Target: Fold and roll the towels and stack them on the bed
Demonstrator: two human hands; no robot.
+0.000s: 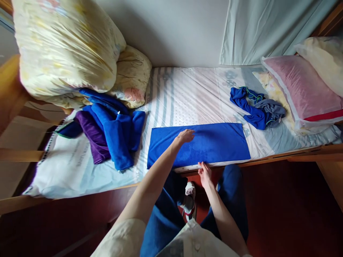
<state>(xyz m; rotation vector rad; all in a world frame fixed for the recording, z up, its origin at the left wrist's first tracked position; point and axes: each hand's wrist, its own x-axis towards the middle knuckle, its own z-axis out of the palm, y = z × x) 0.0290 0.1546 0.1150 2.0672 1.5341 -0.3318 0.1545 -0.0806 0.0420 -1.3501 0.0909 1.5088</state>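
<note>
A blue towel point(217, 141) lies as a long flat rectangle along the near side of the bed. My left hand point(186, 135) is over its middle, palm down, with the fingers stretched out and nothing in them; whether it presses on the cloth I cannot tell. Just off the towel's near edge is my right hand point(205, 173), its fingers apart and nothing visible in them. To the left, several blue cloths point(115, 135) are heaped with a purple cloth point(95, 139). On the right rests a crumpled bundle of blue and grey cloth point(258, 109).
The bed point(184, 92) has a patterned sheet and a wooden edge rail point(302, 155). A large yellow floral quilt point(72, 46) is piled at the left. A pink pillow point(308, 85) lies at the right end, below a pale curtain point(257, 32).
</note>
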